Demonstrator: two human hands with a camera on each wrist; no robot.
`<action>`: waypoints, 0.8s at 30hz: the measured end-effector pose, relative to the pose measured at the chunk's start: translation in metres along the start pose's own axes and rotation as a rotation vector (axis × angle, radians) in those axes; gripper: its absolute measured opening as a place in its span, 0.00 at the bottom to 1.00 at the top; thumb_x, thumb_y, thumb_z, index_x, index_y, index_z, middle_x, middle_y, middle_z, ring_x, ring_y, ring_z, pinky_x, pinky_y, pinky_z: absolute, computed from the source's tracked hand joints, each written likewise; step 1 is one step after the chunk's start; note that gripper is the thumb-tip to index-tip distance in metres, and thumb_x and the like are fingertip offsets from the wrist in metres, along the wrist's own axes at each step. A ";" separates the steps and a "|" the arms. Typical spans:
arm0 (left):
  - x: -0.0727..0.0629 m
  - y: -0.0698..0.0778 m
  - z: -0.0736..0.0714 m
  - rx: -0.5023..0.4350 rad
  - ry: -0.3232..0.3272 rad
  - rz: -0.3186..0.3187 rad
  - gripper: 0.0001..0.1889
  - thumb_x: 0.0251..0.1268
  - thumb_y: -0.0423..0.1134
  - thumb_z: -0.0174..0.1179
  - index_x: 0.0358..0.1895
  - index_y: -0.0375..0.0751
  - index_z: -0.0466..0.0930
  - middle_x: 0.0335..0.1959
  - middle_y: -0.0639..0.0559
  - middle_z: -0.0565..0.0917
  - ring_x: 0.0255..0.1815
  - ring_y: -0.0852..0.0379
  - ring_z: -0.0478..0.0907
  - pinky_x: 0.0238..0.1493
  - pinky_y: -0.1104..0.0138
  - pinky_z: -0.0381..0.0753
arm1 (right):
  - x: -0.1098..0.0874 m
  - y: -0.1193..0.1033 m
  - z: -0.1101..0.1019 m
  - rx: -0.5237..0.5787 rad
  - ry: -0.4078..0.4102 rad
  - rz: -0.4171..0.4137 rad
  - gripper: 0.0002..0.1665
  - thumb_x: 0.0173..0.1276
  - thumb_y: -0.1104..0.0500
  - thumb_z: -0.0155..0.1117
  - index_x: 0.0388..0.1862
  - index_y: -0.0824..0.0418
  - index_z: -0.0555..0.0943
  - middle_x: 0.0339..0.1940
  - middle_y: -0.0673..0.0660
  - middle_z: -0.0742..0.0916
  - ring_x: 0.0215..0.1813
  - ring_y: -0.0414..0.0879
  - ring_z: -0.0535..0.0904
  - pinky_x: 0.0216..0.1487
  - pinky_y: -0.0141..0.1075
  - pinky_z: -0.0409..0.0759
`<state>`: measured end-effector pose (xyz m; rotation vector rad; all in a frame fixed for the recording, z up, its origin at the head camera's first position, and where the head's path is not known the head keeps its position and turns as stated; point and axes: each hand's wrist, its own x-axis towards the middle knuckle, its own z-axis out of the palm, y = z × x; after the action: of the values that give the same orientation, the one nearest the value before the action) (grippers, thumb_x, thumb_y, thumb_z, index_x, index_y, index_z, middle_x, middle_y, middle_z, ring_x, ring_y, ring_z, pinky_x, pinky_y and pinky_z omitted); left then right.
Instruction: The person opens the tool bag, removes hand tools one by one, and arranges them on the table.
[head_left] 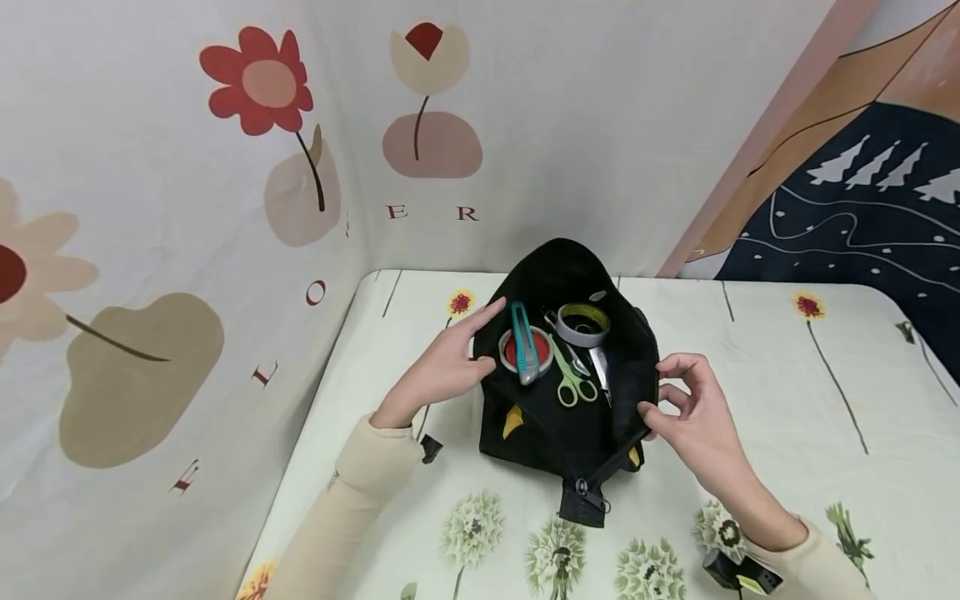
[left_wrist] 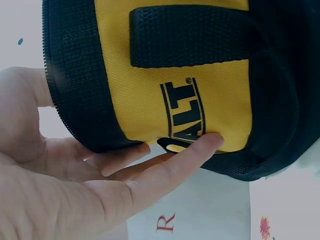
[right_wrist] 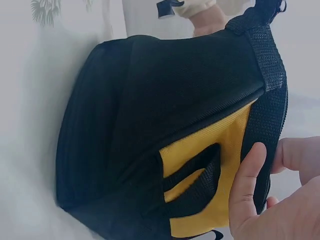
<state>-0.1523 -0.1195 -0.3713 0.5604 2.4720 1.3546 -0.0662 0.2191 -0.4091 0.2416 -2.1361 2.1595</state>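
A black zip-top tool bag (head_left: 517, 437) stands on the table with its mouth wide open towards me. At its left rim my left hand (head_left: 446, 362) holds the edge, thumb over the zipper and fingers along the yellow panel (left_wrist: 225, 110) outside. My right hand (head_left: 693, 412) pinches the right rim between thumb and fingers. Inside, a teal utility knife (head_left: 524, 346) lies across a red-centred tape roll (head_left: 547, 352). Beside them are green-handled scissors (head_left: 567, 392), a grey tape roll (head_left: 582, 337) and a silver metal tool (head_left: 600, 371); their lower parts are partly hidden.
A white flower-printed cloth (head_left: 750, 350) covers the table. Printed fabric (head_left: 555, 108) hangs as a wall close behind the bag and along the left. The bag's tab end (head_left: 582, 504) points to the table's near side.
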 end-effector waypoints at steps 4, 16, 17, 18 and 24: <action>-0.005 -0.003 -0.005 -0.005 0.006 -0.012 0.45 0.74 0.26 0.54 0.93 0.51 0.54 0.92 0.50 0.56 0.15 0.57 0.53 0.24 0.66 0.62 | -0.002 -0.001 -0.011 0.034 0.006 0.021 0.33 0.66 0.88 0.57 0.62 0.61 0.72 0.62 0.56 0.72 0.42 0.39 0.82 0.37 0.29 0.83; -0.006 0.002 -0.003 -0.024 0.003 -0.013 0.45 0.73 0.27 0.53 0.93 0.48 0.52 0.93 0.46 0.50 0.16 0.58 0.52 0.25 0.65 0.62 | 0.004 -0.008 -0.009 0.016 -0.034 -0.047 0.37 0.61 0.91 0.56 0.63 0.62 0.74 0.60 0.57 0.74 0.41 0.40 0.81 0.40 0.27 0.83; -0.006 0.002 -0.003 -0.021 0.003 -0.015 0.45 0.73 0.27 0.53 0.93 0.48 0.52 0.93 0.46 0.50 0.16 0.58 0.52 0.25 0.65 0.63 | 0.004 -0.009 -0.011 0.018 -0.037 -0.058 0.38 0.60 0.91 0.55 0.63 0.61 0.74 0.60 0.57 0.74 0.41 0.40 0.81 0.39 0.27 0.82; -0.006 0.002 -0.004 -0.018 0.003 -0.015 0.45 0.73 0.27 0.53 0.93 0.48 0.52 0.93 0.46 0.51 0.16 0.58 0.52 0.25 0.64 0.63 | 0.004 -0.011 -0.013 0.019 -0.037 -0.068 0.39 0.60 0.92 0.54 0.63 0.61 0.75 0.59 0.57 0.74 0.41 0.41 0.81 0.39 0.27 0.81; -0.008 0.003 -0.008 0.005 0.003 -0.016 0.45 0.74 0.27 0.52 0.93 0.48 0.52 0.93 0.47 0.52 0.16 0.57 0.52 0.29 0.63 0.64 | 0.004 -0.024 -0.030 -0.024 -0.058 -0.104 0.40 0.59 0.92 0.52 0.66 0.64 0.75 0.56 0.57 0.77 0.42 0.40 0.82 0.39 0.27 0.81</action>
<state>-0.1479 -0.1273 -0.3642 0.5383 2.4773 1.3452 -0.0674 0.2488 -0.3849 0.4089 -2.1267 2.0935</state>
